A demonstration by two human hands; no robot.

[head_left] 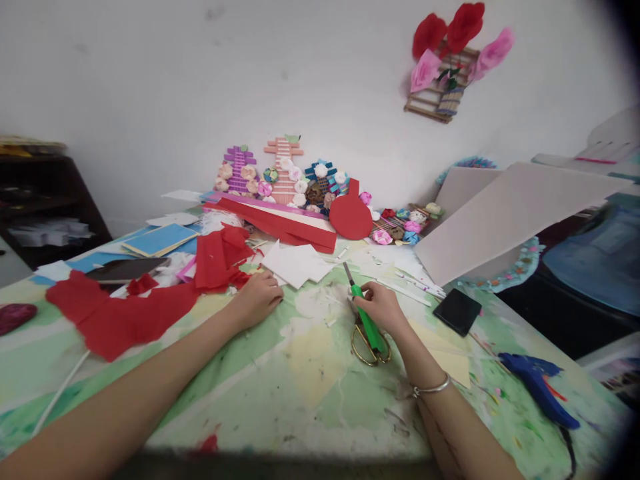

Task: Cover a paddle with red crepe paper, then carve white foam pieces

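Observation:
My right hand is wrapped round a green utility knife, its blade out and angled up and away from me. Beneath the knife lies a pair of scissors with gold-coloured loop handles, partly covered by the hand. My left hand rests on the table with its fingers curled in, and nothing shows in them. Just beyond it are cut white card pieces, close to the fingertips. Crumpled red paper lies next to the left hand, and a larger red sheet spreads farther left.
A blue glue gun and a black square lie at the right. Large grey boards lean behind them. Along the wall stand paper-flower crafts and a red paddle-shaped cutout. White paper strips are scattered mid-table.

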